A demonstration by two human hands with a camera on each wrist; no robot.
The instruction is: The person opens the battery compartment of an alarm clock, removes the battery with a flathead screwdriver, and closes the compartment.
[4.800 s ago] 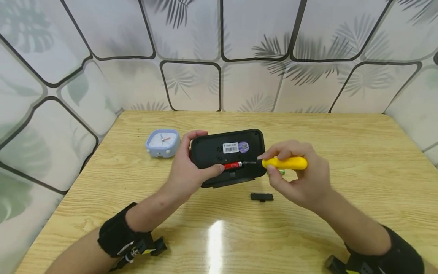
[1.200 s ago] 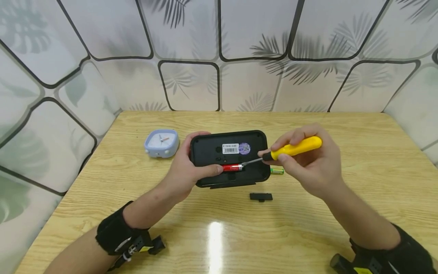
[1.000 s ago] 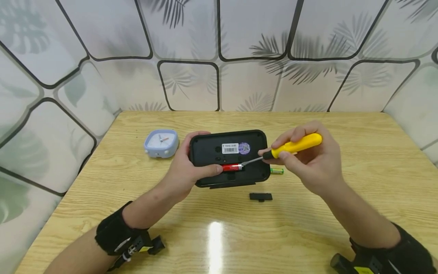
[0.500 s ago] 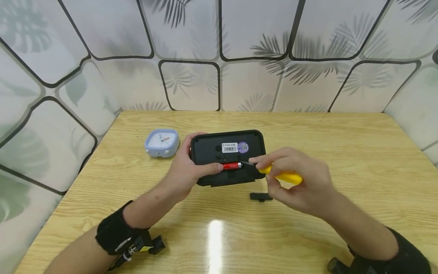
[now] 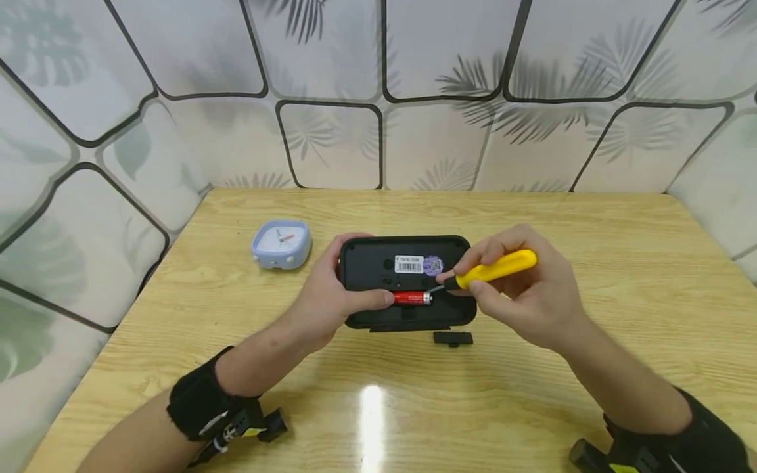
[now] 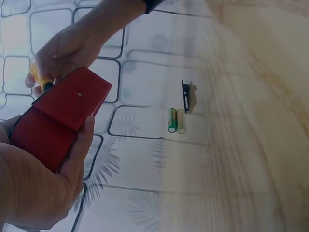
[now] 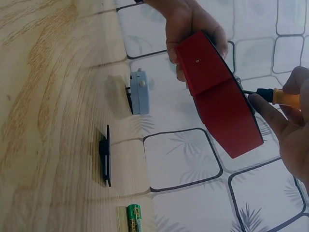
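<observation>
From the head view, I monitored the station from left to right. At the lower left, a black fabric strap [image 5: 204, 394] was fastened around the left forearm. A light-blue, rounded-square plastic clock [image 5: 281, 244] with a white dial rested on the pale wood-grain table [image 5: 236, 305], just beside the left hand. I held a black, rounded-rectangular plastic housing [image 5: 367, 263] with the left hand [image 5: 334, 299]: its thumb lay across the black face and its other fingers gripped the far side. The wrist views showed the housing raised clear of the table, its opposite side red. A red cylindrical battery [image 5: 412, 298] with a silver end lay along the lower middle of the black face, the left thumb touching its left end; I could not tell whether it was fully seated. Above it were a white barcode label [image 5: 409, 264] and a round purple sticker [image 5: 433, 265]. A narrow black plastic cover [image 5: 453, 338] lay on the table in front of the housing; the left wrist view placed a green cylindrical battery [image 6: 172, 120] near it. I pinched a screwdriver with a yellow handle [image 5: 503, 266] between the right hand's [image 5: 529, 299] thumb and fingers, its metal tip at the silver end; actual contact could not be confirmed.
</observation>
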